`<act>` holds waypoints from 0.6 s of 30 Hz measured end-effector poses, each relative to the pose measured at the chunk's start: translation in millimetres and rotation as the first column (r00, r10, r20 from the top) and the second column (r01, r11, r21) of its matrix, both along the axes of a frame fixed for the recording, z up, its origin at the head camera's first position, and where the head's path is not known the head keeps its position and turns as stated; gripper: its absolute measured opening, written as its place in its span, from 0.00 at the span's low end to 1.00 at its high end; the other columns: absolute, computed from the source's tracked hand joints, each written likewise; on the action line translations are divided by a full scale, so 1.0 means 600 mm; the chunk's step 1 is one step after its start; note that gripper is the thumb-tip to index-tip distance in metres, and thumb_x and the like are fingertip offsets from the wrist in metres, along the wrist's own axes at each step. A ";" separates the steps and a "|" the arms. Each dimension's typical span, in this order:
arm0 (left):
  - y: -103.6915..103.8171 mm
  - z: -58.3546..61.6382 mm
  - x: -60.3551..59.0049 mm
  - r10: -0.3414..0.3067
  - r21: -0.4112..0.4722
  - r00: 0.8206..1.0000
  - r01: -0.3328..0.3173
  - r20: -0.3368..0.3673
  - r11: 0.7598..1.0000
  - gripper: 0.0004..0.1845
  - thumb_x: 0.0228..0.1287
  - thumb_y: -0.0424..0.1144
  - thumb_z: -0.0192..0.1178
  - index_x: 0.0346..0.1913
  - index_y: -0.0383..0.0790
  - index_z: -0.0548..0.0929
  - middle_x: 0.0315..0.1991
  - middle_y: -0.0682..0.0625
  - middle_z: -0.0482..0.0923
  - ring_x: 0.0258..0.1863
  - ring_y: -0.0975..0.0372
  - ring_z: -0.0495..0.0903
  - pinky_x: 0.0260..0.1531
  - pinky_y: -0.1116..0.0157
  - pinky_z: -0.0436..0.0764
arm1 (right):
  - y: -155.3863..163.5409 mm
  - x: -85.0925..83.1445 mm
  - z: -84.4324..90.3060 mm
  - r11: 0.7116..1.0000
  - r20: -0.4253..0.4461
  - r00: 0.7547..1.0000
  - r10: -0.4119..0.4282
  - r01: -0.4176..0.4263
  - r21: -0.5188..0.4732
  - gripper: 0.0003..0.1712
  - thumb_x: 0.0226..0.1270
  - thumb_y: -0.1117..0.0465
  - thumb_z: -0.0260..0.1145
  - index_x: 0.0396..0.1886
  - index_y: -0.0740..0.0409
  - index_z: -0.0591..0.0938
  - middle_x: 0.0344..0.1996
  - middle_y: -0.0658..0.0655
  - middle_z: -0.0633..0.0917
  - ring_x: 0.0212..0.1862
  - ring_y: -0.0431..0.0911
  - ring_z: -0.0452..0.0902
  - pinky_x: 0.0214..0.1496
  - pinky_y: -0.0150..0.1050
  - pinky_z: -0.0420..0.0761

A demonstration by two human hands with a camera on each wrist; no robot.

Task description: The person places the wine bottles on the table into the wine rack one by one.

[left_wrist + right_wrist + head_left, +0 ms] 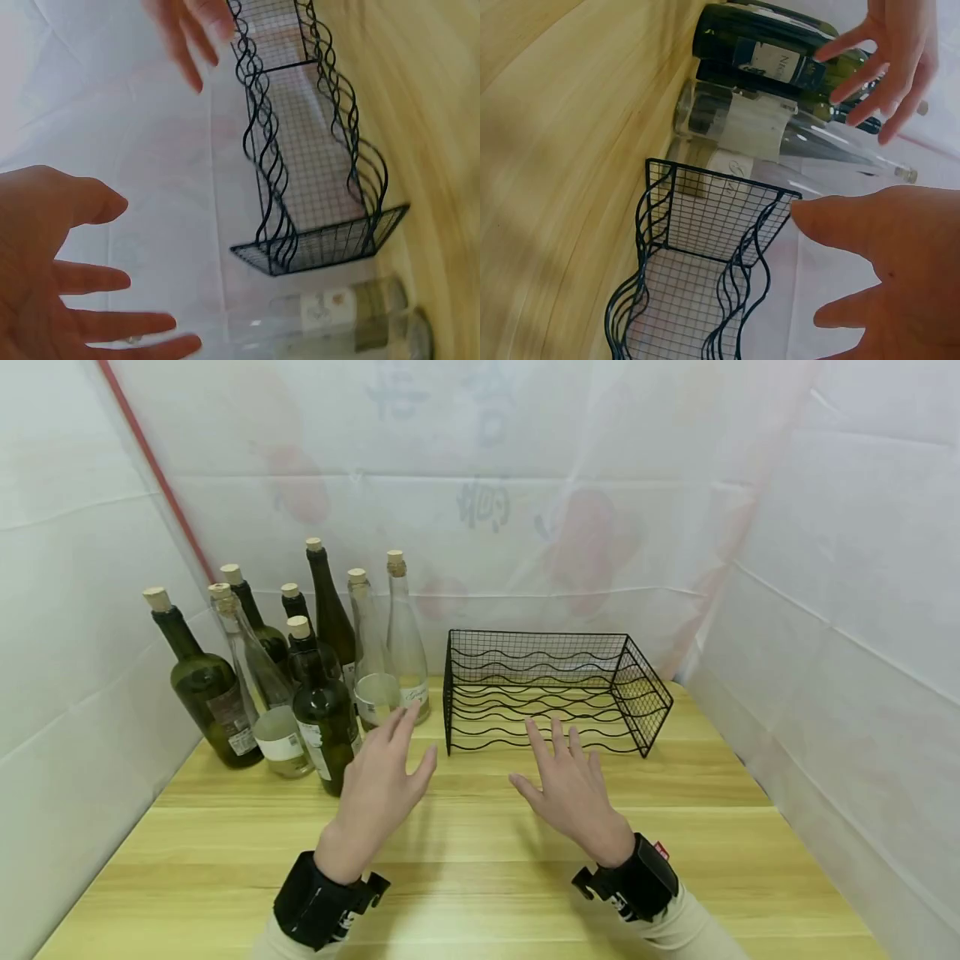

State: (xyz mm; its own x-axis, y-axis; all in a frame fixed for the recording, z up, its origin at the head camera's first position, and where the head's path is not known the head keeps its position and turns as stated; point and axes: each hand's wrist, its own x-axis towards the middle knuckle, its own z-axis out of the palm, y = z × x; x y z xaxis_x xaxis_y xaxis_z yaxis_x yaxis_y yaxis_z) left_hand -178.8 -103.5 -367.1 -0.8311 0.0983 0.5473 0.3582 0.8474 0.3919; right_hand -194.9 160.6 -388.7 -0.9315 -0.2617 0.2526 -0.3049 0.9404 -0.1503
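My left hand hovers with spread fingers in front of the corked bottles, holding nothing. Nearest to it is a dark green wine bottle with a pale label. A clear bottle and another clear bottle stand just beyond the fingertips. To the right, my right hand is also held up with fingers extended and nothing in it. Beyond that hand sits a black wire wine rack with wavy rails; in the left wrist view the rack appears apart from both hands.
More corked bottles crowd the left side, among them a leaning-looking green bottle, a clear bottle and a tall dark bottle. White sheeting encloses the wooden table at the back and both sides.
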 end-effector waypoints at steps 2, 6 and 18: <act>-0.011 0.005 -0.003 -0.004 0.013 0.995 0.006 -0.102 1.000 0.32 0.67 0.43 0.69 0.72 0.38 0.75 0.61 0.35 0.82 0.51 0.40 0.85 0.27 0.53 0.88 | 0.002 -0.001 0.001 1.000 -0.021 1.000 0.014 -0.014 0.015 0.48 0.72 0.38 0.64 0.83 0.52 0.59 0.77 0.75 0.62 0.74 0.77 0.61 0.66 0.81 0.66; -0.036 0.020 -0.009 0.007 0.055 0.977 0.005 -0.214 0.998 0.25 0.61 0.38 0.73 0.59 0.31 0.83 0.45 0.37 0.86 0.38 0.47 0.85 0.30 0.57 0.86 | 0.006 -0.001 0.003 0.998 -0.071 0.996 0.046 -0.042 0.049 0.45 0.69 0.40 0.69 0.78 0.56 0.67 0.69 0.76 0.74 0.68 0.76 0.72 0.59 0.77 0.76; -0.122 0.071 -0.019 0.293 0.233 0.940 -0.250 -0.173 0.940 0.33 0.58 0.40 0.75 0.58 0.23 0.72 0.51 0.27 0.73 0.49 0.35 0.71 0.53 0.39 0.72 | 0.013 0.000 0.002 0.995 -0.103 0.991 0.081 -0.074 0.070 0.44 0.64 0.44 0.75 0.74 0.59 0.72 0.62 0.76 0.81 0.61 0.74 0.78 0.53 0.69 0.84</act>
